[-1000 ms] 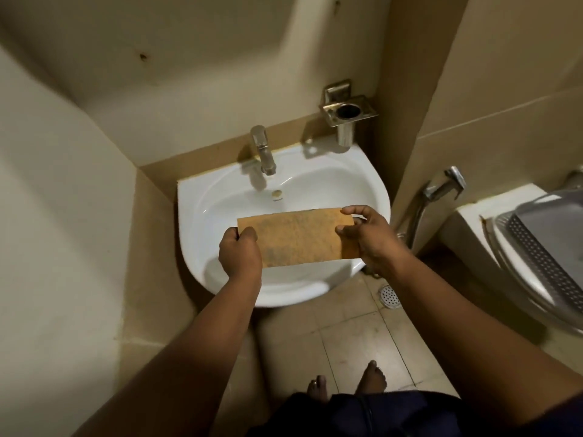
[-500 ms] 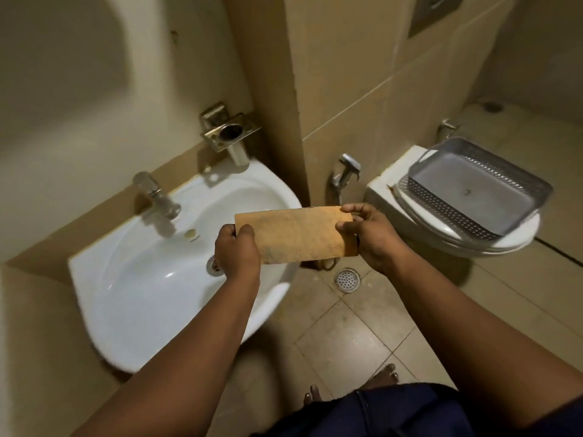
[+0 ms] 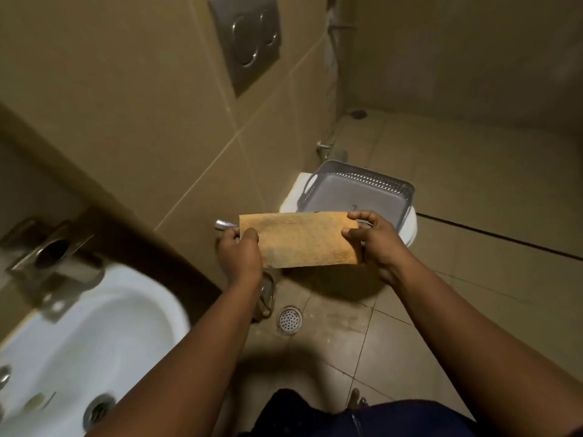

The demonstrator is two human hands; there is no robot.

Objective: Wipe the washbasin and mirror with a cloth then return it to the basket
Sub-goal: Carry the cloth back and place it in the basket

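An orange cloth (image 3: 299, 239), folded into a flat rectangle, is stretched between both hands in mid-air. My left hand (image 3: 239, 255) pinches its left end and my right hand (image 3: 375, 244) pinches its right end. Just beyond the cloth, a grey plastic basket (image 3: 400, 187) with perforated walls sits empty on the closed white toilet (image 3: 410, 230). The white washbasin (image 3: 126, 329) lies at the lower left, well behind the cloth. No mirror is in view.
A metal soap holder (image 3: 50, 253) is fixed above the basin. A flush plate (image 3: 249, 36) is set in the tiled wall. A spray handle (image 3: 224, 224) pokes out by my left hand. A floor drain (image 3: 290, 319) lies below the cloth.
The view has swung right, away from the basin toward the toilet. Both hands have carried the cloth from over the basin to just in front of the basket.
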